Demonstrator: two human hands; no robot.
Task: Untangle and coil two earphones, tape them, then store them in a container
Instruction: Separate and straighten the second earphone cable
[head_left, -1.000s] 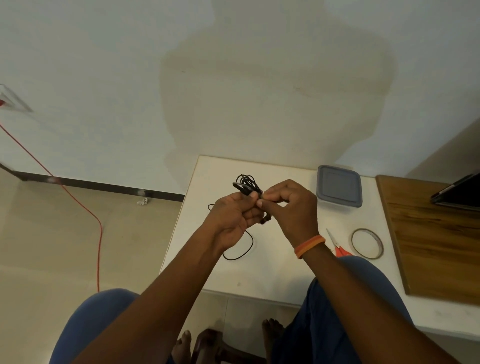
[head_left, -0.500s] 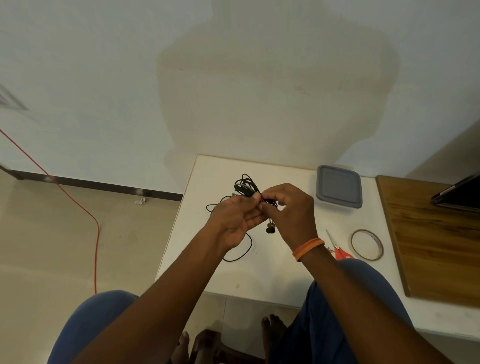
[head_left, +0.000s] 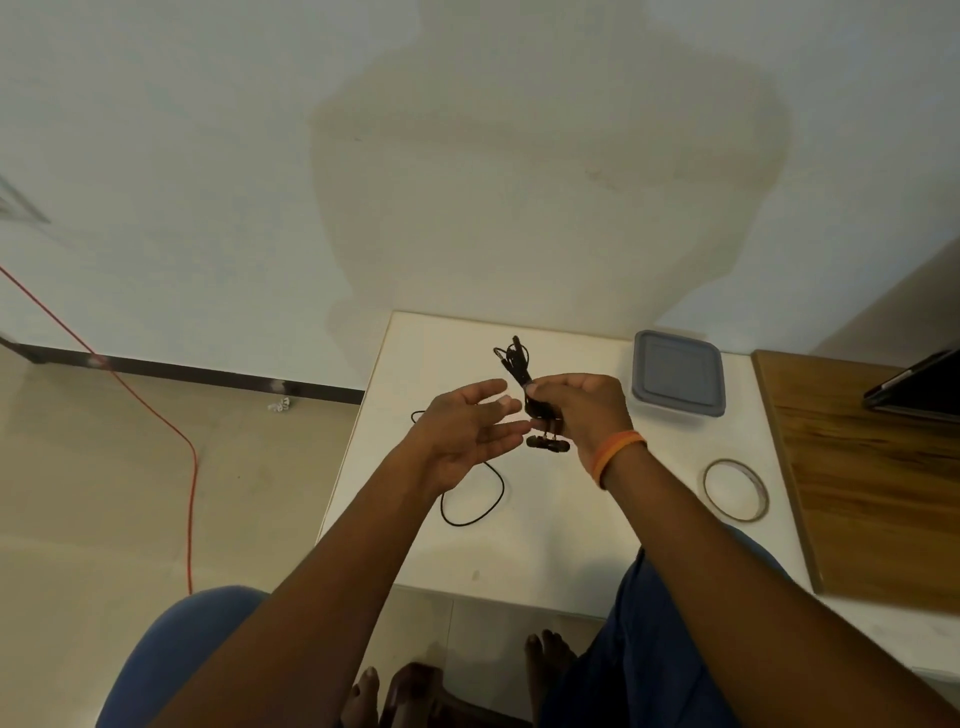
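The white table (head_left: 545, 545) carries everything the task needs: a grey lidded container (head_left: 678, 375) at the far right, a roll of clear tape (head_left: 735, 489) nearer the person on the same side, and a wooden board (head_left: 872, 483) beyond the table's right edge. A loose loop of black cable (head_left: 475, 506) lies on the table top below the left hand and runs up out of sight behind it; whether it belongs to the held earphone or to the second one cannot be told.

The right hand (head_left: 584, 410), with an orange wristband (head_left: 618, 454), is closed in a pinch around the middle of a coiled earphone bundle (head_left: 519, 371), held above the table. The bundle's long axis runs roughly upright and leans away from the person, its looped end sticking up past the fingers while the earbuds (head_left: 548, 443) hang just below the hand. The left hand (head_left: 467, 441) is spread wide, palm turned up and toward the bundle, holding nothing, its fingertips (head_left: 511, 402) just beside the coil but not touching it.

The coil looks ready for binding. The tape lies to the right, on the side of the busy hand, so the empty left hand would have to cross over, or the bundle would need to change hands first
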